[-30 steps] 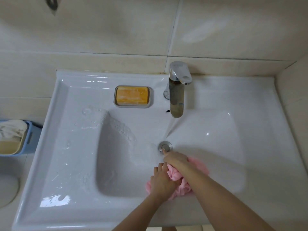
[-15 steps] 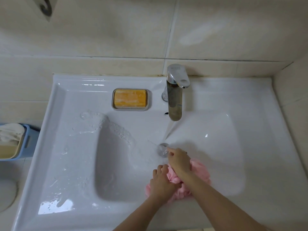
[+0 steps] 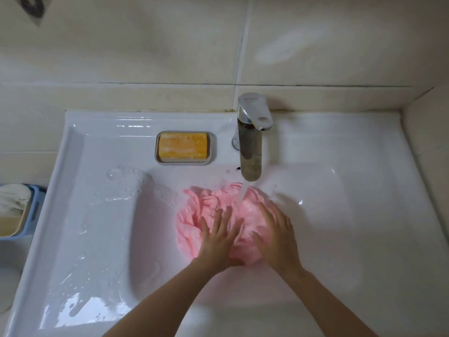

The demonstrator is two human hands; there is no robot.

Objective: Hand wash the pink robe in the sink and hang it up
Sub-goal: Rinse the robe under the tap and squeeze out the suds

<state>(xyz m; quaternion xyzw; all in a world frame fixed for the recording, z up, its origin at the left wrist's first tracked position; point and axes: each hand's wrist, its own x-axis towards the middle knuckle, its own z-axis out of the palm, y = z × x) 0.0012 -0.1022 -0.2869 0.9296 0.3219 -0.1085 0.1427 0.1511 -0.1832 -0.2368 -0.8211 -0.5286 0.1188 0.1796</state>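
The pink robe (image 3: 206, 210) lies spread in a wet heap in the middle of the white sink (image 3: 102, 239), under the chrome faucet (image 3: 251, 142). Water runs from the spout onto the cloth. My left hand (image 3: 218, 239) rests flat on the robe's near left part with fingers apart. My right hand (image 3: 277, 234) presses flat on its right part, fingers also spread. Neither hand grips the cloth. The drain is hidden under the robe.
An orange soap bar in a grey dish (image 3: 185, 148) sits on the sink's back ledge, left of the faucet. Foam and water drops cover the left rim. A blue basket (image 3: 34, 210) with pale cloth stands left of the sink. Tiled walls close in behind and on the right.
The bunched robe has moved from the near side of the basin to under the running water and spread out over the drain. Both hands have opened flat on it.
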